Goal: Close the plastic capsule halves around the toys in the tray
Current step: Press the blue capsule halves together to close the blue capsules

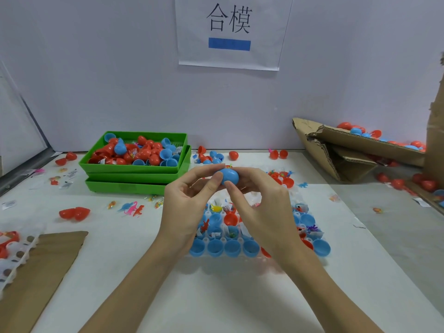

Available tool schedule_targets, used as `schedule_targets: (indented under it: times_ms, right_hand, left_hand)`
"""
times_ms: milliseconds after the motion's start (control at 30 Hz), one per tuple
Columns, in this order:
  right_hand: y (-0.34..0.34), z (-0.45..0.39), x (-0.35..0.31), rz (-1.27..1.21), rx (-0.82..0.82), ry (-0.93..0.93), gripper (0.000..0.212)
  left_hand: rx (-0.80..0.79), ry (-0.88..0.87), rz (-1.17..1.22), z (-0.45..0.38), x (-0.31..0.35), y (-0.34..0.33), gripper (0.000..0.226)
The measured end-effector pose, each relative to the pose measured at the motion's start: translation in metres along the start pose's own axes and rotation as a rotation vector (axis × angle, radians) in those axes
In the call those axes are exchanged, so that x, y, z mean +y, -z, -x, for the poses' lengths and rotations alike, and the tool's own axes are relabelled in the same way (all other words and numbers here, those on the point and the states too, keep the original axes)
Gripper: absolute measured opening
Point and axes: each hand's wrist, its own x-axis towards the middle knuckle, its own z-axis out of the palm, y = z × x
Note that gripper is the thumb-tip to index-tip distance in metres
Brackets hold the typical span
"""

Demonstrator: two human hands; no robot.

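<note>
We hold 1 smooth blue plastic egg-shaped capsule [229,176] up between both hands, above the far edge of the clear plastic tray with round pockets [319,258] that sits on the white worktop [216,296]. Our left hand [189,210] pinches its 9 o'clock end, thumb against the shell and fingers curled over the top; our right hand [262,207] takes the 3 o'clock end the same way. So each grip is narrow and closed on the capsule, not spread wide. We cannot tell whether the 2 halves have fully seated, since the fingers cover much of the seam.

We judge the shell to be very light, thin and fairly stiff, with a glossy skin that could slip out of a sideways pinch. The best hold is on the 2 domed ends, pressing straight toward each other along the long axis, so the rims meet squarely. A small toy or its wrapper caught at the rim would likely stop the halves closing.

In the tray below, open blue cup-shaped capsule halves [215,247] line the near row at 6 o'clock, and pockets further in hold little toys. At 10 o'clock stand stacked green plastic trays [134,181] heaped with red and blue shells. At 2 o'clock lies a torn brown cardboard box [341,150]. A loose red capsule [74,213] rests at 9 o'clock.
</note>
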Motion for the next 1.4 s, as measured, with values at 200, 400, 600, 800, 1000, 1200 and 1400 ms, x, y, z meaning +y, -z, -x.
schedule_targets:
  times_ms: [200, 400, 600, 800, 1000, 1200, 1400]
  right_hand:
    - [0.001, -0.001, 0.004, -0.097, -0.018, -0.056, 0.026]
    - [0.003, -0.004, 0.004, -0.231, -0.079, -0.132, 0.025]
    - [0.003, -0.002, 0.005, -0.191, -0.070, -0.060, 0.028]
    - [0.002, -0.001, 0.003, -0.195, -0.044, -0.032, 0.027]
    - [0.003, -0.001, 0.005, -0.049, -0.048, 0.052, 0.031]
    - [0.005, -0.001, 0.006, 0.103, 0.021, 0.176, 0.037]
    - [0.000, 0.002, 0.004, 0.058, 0.014, 0.136, 0.038]
  left_hand:
    - [-0.001, -0.038, -0.031, 0.002, 0.001, 0.000, 0.022]
    - [0.004, -0.072, -0.098, 0.003, 0.002, 0.000, 0.025]
    - [0.007, -0.047, -0.086, 0.001, 0.006, 0.001, 0.021]
    - [0.018, -0.049, -0.086, 0.001, 0.009, 0.002, 0.024]
    - [0.003, -0.103, -0.172, 0.002, 0.005, 0.002, 0.019]
    - [-0.081, -0.094, -0.028, 0.006, 0.004, -0.003, 0.029]
    - [-0.040, -0.076, -0.014, 0.004, 0.000, -0.008, 0.036]
